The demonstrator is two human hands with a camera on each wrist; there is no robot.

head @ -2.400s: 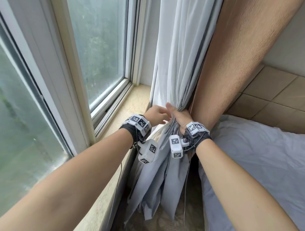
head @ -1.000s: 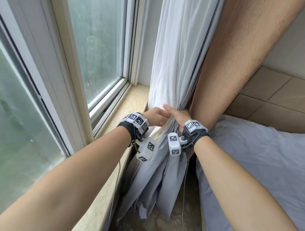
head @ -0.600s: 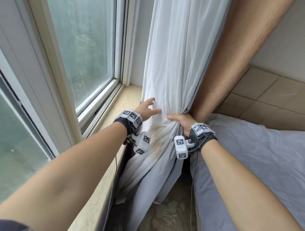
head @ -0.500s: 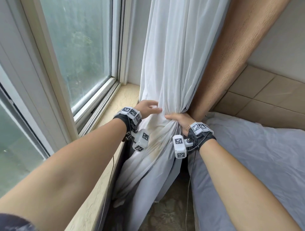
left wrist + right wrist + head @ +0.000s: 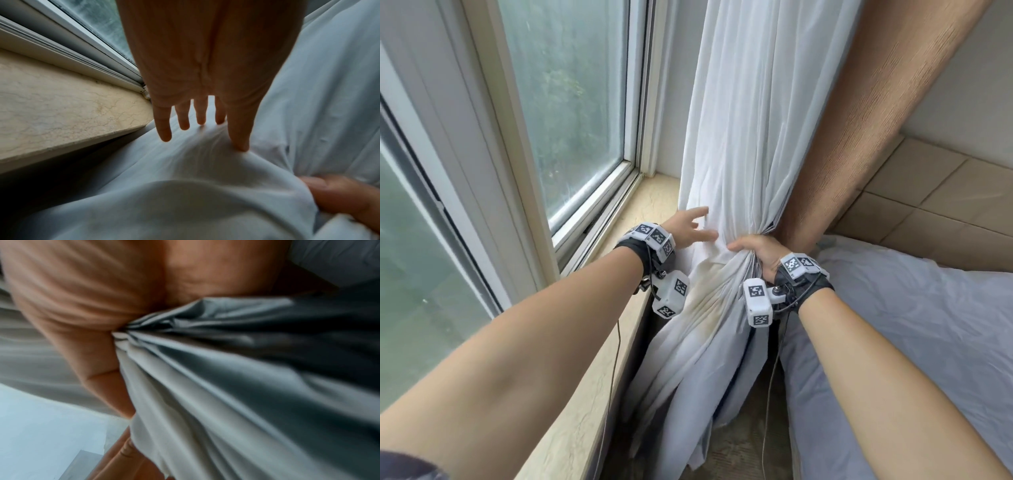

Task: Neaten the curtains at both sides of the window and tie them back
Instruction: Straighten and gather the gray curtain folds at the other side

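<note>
A white sheer curtain (image 5: 743, 137) hangs at the right end of the window, with a brown curtain (image 5: 866, 113) behind it to the right. My right hand (image 5: 755, 251) grips the white curtain bunched at sill height; in the right wrist view the gathered folds (image 5: 205, 369) run out of my closed palm. My left hand (image 5: 690, 229) lies on the curtain's left side with fingers straight and spread. The left wrist view shows those fingers (image 5: 238, 129) pressing the cloth (image 5: 185, 178). Below my grip the curtain's grey lower part (image 5: 705, 377) hangs loose to the floor.
The window (image 5: 571, 113) and its beige stone sill (image 5: 650, 205) run along the left. A bed with a pale grey sheet (image 5: 914, 325) lies at the right, close to the curtain. Tan wall panels (image 5: 928, 212) stand behind the bed.
My left hand let go of the bunch and opened, sliding left over the white curtain. My right hand kept its grip. The view shifted toward the curtain.
</note>
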